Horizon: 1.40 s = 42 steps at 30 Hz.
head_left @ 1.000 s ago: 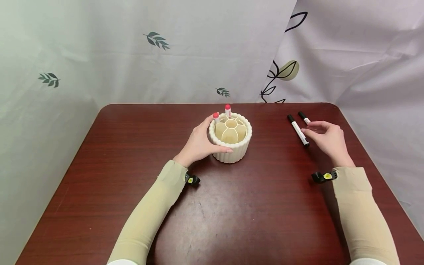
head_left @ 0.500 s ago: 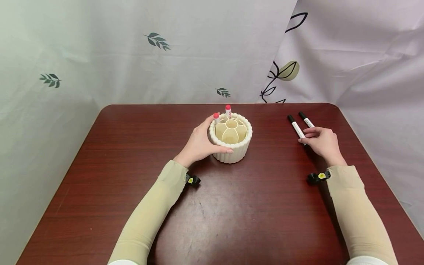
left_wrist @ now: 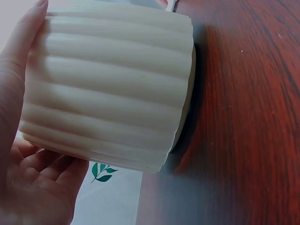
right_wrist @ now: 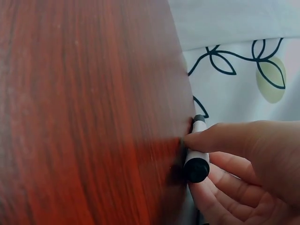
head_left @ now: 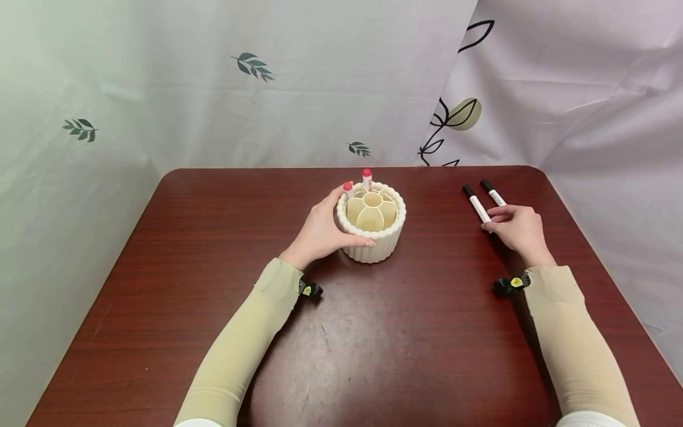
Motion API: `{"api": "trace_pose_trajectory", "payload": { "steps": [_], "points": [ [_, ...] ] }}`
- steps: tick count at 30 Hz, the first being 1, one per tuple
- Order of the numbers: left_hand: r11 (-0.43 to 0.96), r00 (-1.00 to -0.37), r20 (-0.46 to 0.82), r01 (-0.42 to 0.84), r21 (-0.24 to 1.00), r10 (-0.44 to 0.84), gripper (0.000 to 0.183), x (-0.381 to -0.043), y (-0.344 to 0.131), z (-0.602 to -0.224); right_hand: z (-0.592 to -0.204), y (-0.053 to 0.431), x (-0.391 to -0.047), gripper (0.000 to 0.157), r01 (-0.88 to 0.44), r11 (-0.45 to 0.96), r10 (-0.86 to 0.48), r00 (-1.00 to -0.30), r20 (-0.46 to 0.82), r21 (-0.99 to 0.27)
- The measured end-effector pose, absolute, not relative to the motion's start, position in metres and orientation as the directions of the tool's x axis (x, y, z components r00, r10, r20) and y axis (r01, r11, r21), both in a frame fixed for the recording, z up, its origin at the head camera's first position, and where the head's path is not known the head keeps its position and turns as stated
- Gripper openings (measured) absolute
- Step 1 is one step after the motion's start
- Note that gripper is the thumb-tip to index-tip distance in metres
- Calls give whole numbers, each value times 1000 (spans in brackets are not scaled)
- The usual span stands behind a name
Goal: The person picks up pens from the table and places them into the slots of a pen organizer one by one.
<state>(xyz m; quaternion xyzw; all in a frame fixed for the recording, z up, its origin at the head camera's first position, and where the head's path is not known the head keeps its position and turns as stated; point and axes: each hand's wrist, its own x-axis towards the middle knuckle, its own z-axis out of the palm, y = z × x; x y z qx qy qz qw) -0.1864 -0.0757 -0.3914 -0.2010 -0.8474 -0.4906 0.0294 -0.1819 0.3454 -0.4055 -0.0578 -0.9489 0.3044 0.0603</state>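
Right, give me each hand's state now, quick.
Left hand: holding the cream pen holder by its side.
Right hand: pinching a black-capped marker between thumb and fingers.

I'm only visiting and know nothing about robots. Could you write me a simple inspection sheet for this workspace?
Surface: reddish-brown wood-grain table, shiny in places, with small pale specks.
Job's things: cream holder, upright, with two red-capped markers in it; left black-capped marker and right black-capped marker to its right.
Clutter: nothing seen.
Hands: left hand grips the holder; right hand pinches the left black-capped marker.
Cables: nothing seen.
Surroundings: pale cloth, leaf-printed in places, behind and at both sides.
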Motion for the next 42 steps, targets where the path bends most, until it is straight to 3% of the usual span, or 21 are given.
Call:
{"api": "trace_pose_trajectory", "payload": {
  "steps": [12, 25, 42],
  "points": [
    [437, -919, 241, 364, 823, 311, 122, -186, -76, -391, -385, 336, -182, 33, 7, 727, 224, -948, 227, -687],
    [429, -917, 247, 368, 825, 312, 123, -187, -75, -393, -367, 306, -177, 20, -147, 644, 186, -921, 341, -750],
    [423, -917, 248, 368, 828, 312, 122, -187, -75, -394, -331, 274, -166, 27, -317, 474, 166, -884, 437, -822]
  ]
}}
